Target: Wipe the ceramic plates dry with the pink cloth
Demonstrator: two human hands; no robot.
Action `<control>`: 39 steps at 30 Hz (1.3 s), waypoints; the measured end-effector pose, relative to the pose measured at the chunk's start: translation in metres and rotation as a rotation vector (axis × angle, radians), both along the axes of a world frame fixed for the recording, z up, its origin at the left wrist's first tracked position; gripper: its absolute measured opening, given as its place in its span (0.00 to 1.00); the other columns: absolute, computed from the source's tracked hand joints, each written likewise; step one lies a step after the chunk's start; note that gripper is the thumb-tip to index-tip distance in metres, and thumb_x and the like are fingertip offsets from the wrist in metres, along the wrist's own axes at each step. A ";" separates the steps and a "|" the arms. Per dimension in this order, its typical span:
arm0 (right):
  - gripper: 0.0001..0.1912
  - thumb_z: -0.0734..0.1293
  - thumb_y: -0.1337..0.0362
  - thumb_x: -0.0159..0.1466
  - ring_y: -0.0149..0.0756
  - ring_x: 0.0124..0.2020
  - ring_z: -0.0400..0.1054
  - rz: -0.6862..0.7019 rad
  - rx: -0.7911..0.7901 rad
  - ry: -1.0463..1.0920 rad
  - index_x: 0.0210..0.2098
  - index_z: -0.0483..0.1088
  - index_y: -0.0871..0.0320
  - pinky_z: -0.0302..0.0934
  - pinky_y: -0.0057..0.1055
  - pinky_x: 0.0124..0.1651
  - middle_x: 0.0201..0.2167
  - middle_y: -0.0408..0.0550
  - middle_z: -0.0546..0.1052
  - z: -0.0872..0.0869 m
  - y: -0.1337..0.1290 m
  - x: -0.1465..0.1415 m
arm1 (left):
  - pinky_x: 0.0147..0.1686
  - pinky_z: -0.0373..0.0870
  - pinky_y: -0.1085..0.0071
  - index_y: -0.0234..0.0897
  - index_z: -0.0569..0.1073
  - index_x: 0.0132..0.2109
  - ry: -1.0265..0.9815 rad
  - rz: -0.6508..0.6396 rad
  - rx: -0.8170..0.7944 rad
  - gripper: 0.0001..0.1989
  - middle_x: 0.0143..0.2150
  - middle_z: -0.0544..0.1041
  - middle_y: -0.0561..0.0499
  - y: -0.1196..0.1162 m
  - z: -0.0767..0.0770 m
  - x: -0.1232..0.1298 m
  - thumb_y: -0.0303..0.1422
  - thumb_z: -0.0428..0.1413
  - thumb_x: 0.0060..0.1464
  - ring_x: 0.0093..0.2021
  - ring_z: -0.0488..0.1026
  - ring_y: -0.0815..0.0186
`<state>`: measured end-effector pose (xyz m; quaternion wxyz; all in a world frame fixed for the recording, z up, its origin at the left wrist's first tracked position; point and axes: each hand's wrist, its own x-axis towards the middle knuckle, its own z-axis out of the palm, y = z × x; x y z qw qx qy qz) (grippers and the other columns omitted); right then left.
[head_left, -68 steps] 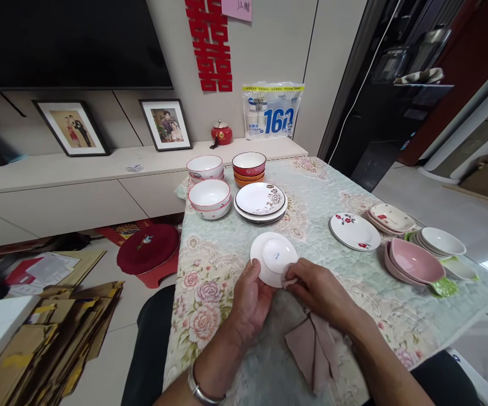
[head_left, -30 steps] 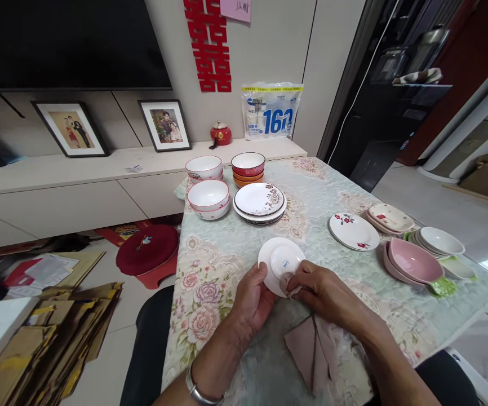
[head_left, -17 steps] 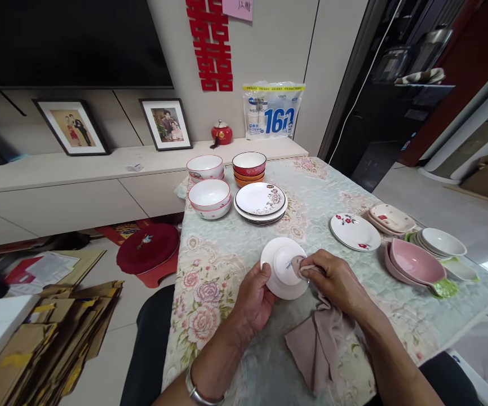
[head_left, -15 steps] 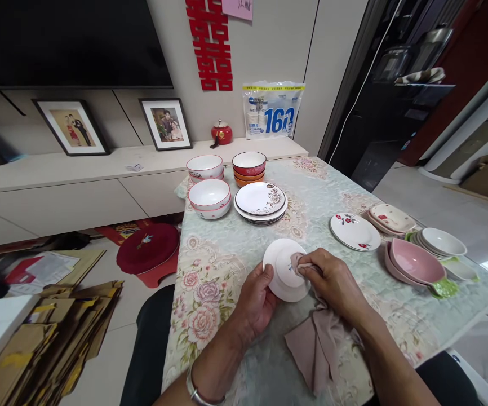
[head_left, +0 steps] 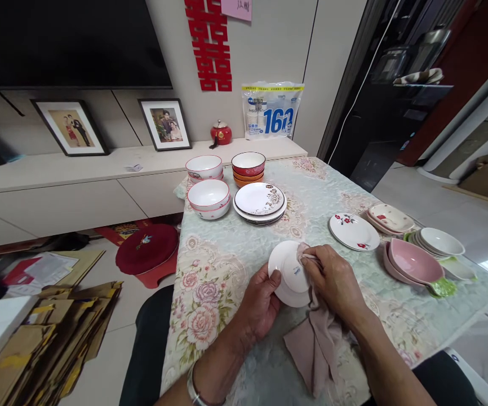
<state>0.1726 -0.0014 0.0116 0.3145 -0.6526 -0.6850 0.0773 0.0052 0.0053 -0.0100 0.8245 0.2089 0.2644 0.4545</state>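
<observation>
A small white plate (head_left: 288, 282), its underside with a small blue mark facing me, is tilted above the table. My left hand (head_left: 263, 301) grips its left edge, thumb on top and fingers beneath. Bunched in my right hand (head_left: 332, 279) is a pinkish-brown cloth (head_left: 314, 344), pressed against the plate's upper right rim. The rest of the cloth hangs down onto the tablecloth. Beyond the plate stands a stack of larger plates (head_left: 258, 200) with a brown flower pattern.
White bowls with red rims (head_left: 209, 200) and a stack of red and orange bowls (head_left: 248, 166) stand at the back. To the right are a flowered plate (head_left: 354, 231), pink leaf-shaped bowls (head_left: 415, 262), small white bowls (head_left: 442, 242) and squarish dishes (head_left: 391, 218). A red stool (head_left: 147, 251) is left of the table.
The cloth in my right hand has moved from the plate's middle up to its upper right rim, uncovering the blue mark. The plate has shifted slightly right.
</observation>
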 end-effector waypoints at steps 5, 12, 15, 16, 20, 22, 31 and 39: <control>0.06 0.61 0.62 0.66 0.38 0.35 0.69 0.089 -0.196 -0.005 0.37 0.69 0.55 0.59 0.32 0.36 0.34 0.46 0.74 0.010 -0.009 -0.012 | 0.48 0.69 0.64 0.33 0.75 0.52 -0.024 0.077 0.024 0.21 0.44 0.80 0.44 0.004 0.001 -0.003 0.33 0.63 0.50 0.45 0.75 0.59; 0.07 0.60 0.63 0.67 0.36 0.41 0.69 0.209 0.010 0.103 0.41 0.69 0.55 0.60 0.31 0.44 0.39 0.47 0.74 0.011 -0.007 -0.018 | 0.45 0.68 0.67 0.32 0.76 0.50 -0.018 -0.077 0.061 0.21 0.42 0.80 0.43 -0.001 0.007 0.000 0.34 0.64 0.48 0.43 0.75 0.59; 0.09 0.62 0.60 0.66 0.39 0.41 0.69 0.030 0.113 0.120 0.41 0.70 0.57 0.60 0.33 0.44 0.38 0.49 0.74 0.003 -0.001 -0.006 | 0.46 0.67 0.64 0.33 0.76 0.50 0.033 -0.050 0.074 0.22 0.41 0.80 0.44 -0.002 0.010 0.001 0.34 0.65 0.47 0.44 0.74 0.57; 0.10 0.62 0.59 0.66 0.39 0.40 0.69 -0.020 0.111 0.144 0.41 0.71 0.57 0.60 0.34 0.44 0.38 0.49 0.75 0.000 0.001 -0.002 | 0.47 0.67 0.64 0.33 0.76 0.51 0.049 -0.031 0.096 0.22 0.42 0.80 0.44 -0.002 0.010 0.001 0.34 0.64 0.48 0.45 0.74 0.57; 0.14 0.63 0.53 0.65 0.39 0.37 0.69 -0.123 0.004 0.375 0.40 0.71 0.56 0.61 0.34 0.42 0.37 0.47 0.77 -0.005 0.004 0.007 | 0.49 0.65 0.63 0.36 0.75 0.54 0.227 0.027 0.321 0.20 0.44 0.80 0.47 -0.001 0.012 -0.006 0.36 0.58 0.55 0.46 0.73 0.57; 0.16 0.63 0.50 0.63 0.39 0.35 0.69 -0.123 -0.064 0.573 0.39 0.71 0.56 0.62 0.33 0.39 0.34 0.46 0.77 -0.007 0.004 0.007 | 0.51 0.64 0.63 0.39 0.76 0.54 0.413 0.020 0.476 0.18 0.45 0.80 0.47 -0.001 0.014 -0.010 0.35 0.56 0.57 0.46 0.73 0.56; 0.20 0.71 0.49 0.56 0.46 0.36 0.75 0.035 -0.376 1.411 0.40 0.75 0.57 0.69 0.39 0.38 0.35 0.51 0.81 0.000 0.005 0.002 | 0.66 0.31 0.53 0.51 0.76 0.53 0.707 0.029 0.989 0.21 0.58 0.74 0.46 0.003 0.004 -0.018 0.26 0.51 0.57 0.66 0.57 0.51; 0.18 0.73 0.54 0.52 0.41 0.28 0.74 -0.022 -0.472 1.312 0.39 0.75 0.59 0.67 0.35 0.33 0.30 0.48 0.80 -0.005 0.003 0.001 | 0.65 0.32 0.49 0.45 0.70 0.60 0.854 0.195 1.049 0.27 0.72 0.49 0.47 0.000 -0.004 -0.016 0.24 0.54 0.52 0.71 0.37 0.47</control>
